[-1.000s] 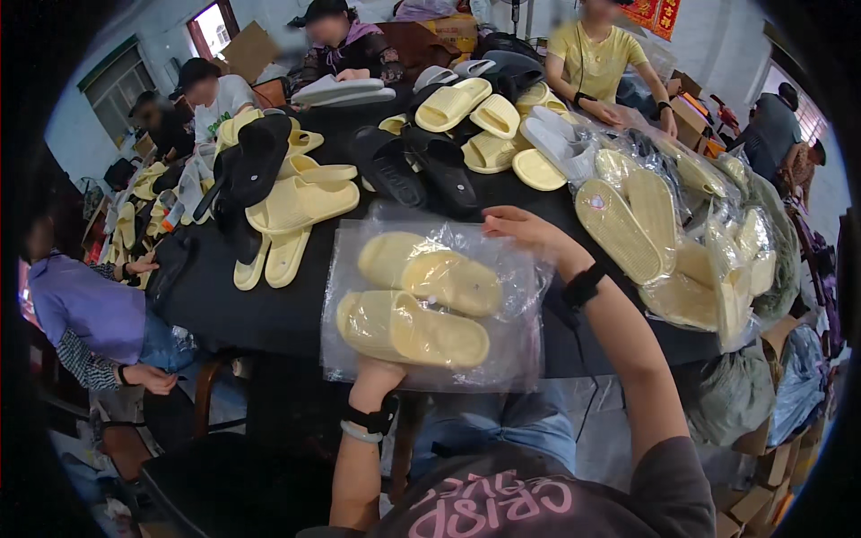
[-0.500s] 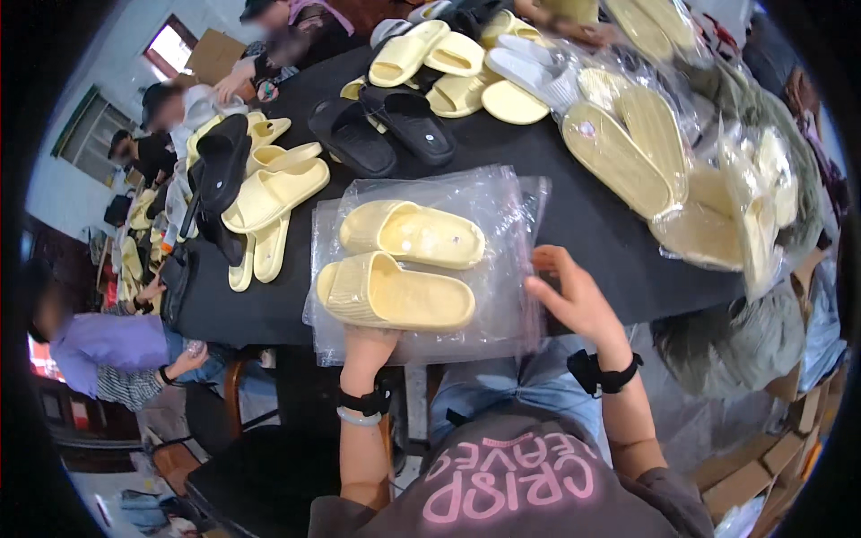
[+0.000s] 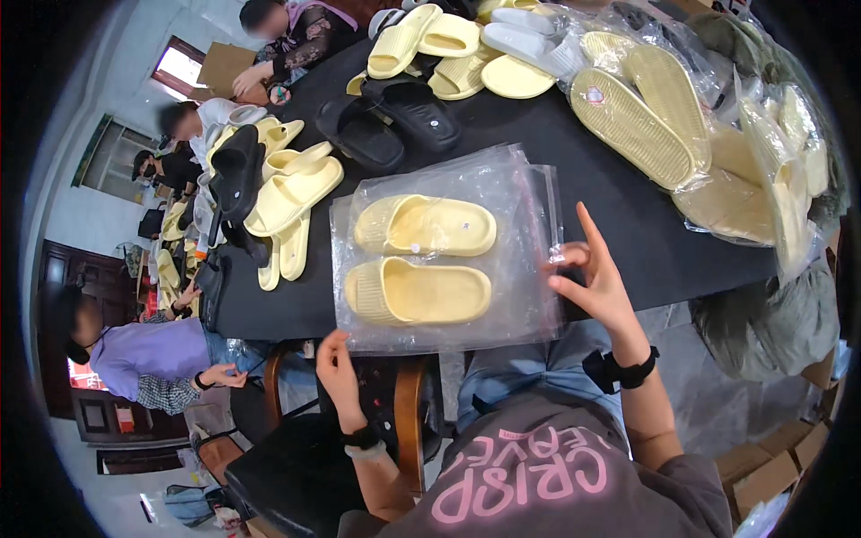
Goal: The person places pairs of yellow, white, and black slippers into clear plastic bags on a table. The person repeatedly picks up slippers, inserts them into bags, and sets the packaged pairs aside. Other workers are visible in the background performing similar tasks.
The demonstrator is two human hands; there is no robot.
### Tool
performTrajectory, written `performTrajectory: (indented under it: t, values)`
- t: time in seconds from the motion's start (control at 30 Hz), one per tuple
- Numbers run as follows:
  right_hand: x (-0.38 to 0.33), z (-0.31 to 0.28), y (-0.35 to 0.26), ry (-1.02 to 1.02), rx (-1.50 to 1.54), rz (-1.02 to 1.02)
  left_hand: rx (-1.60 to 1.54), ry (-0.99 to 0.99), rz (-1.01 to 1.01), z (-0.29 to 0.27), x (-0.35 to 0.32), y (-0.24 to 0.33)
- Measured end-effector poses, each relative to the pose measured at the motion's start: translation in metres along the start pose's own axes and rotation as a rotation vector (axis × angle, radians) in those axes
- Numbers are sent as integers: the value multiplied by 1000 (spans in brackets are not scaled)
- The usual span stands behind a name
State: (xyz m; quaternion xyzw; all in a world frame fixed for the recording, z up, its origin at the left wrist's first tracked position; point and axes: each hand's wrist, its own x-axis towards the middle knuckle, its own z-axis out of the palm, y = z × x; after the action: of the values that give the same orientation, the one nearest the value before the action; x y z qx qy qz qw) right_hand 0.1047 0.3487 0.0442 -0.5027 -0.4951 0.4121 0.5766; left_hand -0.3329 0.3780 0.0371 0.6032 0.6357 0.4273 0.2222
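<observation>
A pair of pale yellow slide slippers lies side by side at the table's near edge, an upper slipper (image 3: 448,226) and a lower slipper (image 3: 439,291). Clear plastic bags (image 3: 525,314) are stacked flat around and under them; I cannot tell whether the pair is inside the top bag or on it. My right hand (image 3: 596,278) is at the bags' right edge, index finger stretched out, thumb and another finger apart by the plastic. My left hand (image 3: 339,372) is off the table edge, loosely bent fingers near the bags' lower left corner, holding nothing visible.
Black slides (image 3: 363,134) and loose yellow slides (image 3: 291,197) lie beyond and to the left. Bagged yellow slippers (image 3: 637,125) are heaped at the right on the black table (image 3: 538,148). Another person in a purple top (image 3: 157,359) sits at left; a wooden-armed chair (image 3: 410,421) is beside me.
My left hand has come out from beside the lower slipper and moved down and left. The two slippers now lie more evenly spaced. My right hand's index finger has straightened upward.
</observation>
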Motion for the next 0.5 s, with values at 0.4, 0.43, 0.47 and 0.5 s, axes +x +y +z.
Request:
performTrajectory:
  t: [0.4,0.43,0.47,0.5]
  values:
    - [1,11,-26,-97,261,159,-200,61,-101,8,46,-23]
    - [2,8,-29,-100,279,150,-222,80,-90,8,41,-17]
    - [2,6,-30,-104,295,141,-246,103,-80,8,36,-12]
    - [-1,3,-28,-136,283,84,-117,43,-44,7,30,-13]
